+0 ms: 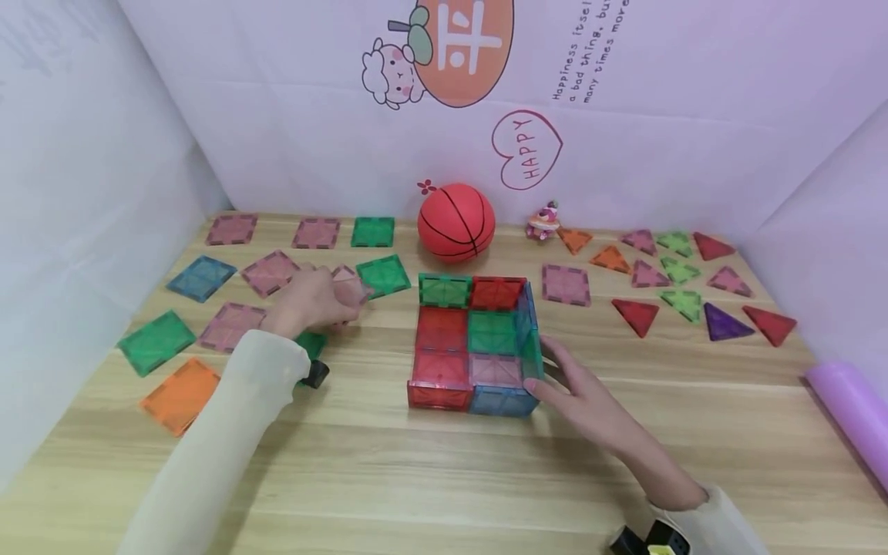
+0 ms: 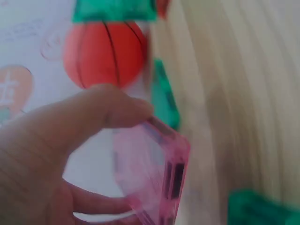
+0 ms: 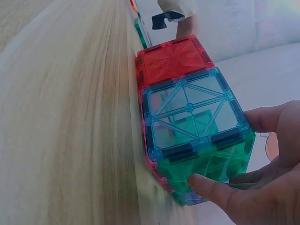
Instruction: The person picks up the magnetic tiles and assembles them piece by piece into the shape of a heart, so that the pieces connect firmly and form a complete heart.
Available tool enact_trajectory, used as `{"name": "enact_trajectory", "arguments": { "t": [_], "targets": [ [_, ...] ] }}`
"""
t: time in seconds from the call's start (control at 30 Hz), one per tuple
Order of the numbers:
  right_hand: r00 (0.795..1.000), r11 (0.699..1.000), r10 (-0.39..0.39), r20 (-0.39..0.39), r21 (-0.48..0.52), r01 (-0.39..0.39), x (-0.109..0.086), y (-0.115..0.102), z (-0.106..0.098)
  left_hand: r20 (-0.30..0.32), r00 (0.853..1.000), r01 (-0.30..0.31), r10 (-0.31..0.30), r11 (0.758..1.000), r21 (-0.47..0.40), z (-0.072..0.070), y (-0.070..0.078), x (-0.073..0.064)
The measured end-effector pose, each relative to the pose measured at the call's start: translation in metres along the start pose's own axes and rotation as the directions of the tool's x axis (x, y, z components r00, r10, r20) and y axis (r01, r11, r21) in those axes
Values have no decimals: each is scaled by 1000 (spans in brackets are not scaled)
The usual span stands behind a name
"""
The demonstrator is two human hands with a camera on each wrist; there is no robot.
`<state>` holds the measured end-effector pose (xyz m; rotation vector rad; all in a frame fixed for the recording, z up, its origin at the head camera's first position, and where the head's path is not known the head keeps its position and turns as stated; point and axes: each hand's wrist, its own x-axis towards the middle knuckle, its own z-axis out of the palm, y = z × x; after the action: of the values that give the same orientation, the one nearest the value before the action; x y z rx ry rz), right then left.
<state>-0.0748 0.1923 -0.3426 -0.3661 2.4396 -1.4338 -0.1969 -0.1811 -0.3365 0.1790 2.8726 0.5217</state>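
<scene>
In the head view my left hand (image 1: 308, 299) is over the loose tiles on the left, pinching a pink magnetic tile (image 1: 349, 287). The left wrist view shows that pink tile (image 2: 154, 173) tilted, thumb on its upper edge and fingers behind. A low open box of magnetic tiles (image 1: 442, 330) stands mid-table, with a red, green and pink floor and short upright walls. My right hand (image 1: 583, 401) holds its right near corner, thumb at the top edge and fingers against the outside of the green wall (image 3: 206, 161). Beside that, the blue wall tile (image 3: 192, 112) faces the right wrist camera.
Several square tiles lie on the left, among them an orange tile (image 1: 182, 395) and a blue tile (image 1: 201, 278). Triangular tiles such as a purple one (image 1: 724, 324) are spread at the right back. A red ball (image 1: 456, 223) and a small figurine (image 1: 543, 222) stand along the back.
</scene>
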Motion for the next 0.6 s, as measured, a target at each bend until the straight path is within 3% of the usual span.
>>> {"name": "enact_trajectory", "arguments": {
  "t": [0.1,0.23,0.33,0.6],
  "targets": [
    [1000,1000,13,-2,4,-13,0,0,0,-33,988,-154,151,981,-122,7,14,-2],
    [1000,1000,12,-1,15,-12,0,1,1,-31,944,-321,327,898,-300,24,32,1],
    [1000,1000,3,3,17,-3,0,3,1,5,925,-352,380,861,-367,34,42,2],
    [1000,1000,13,-3,-26,-13,-1,2,-2,69,911,-333,406,826,-455,47,50,7]
  ]
}}
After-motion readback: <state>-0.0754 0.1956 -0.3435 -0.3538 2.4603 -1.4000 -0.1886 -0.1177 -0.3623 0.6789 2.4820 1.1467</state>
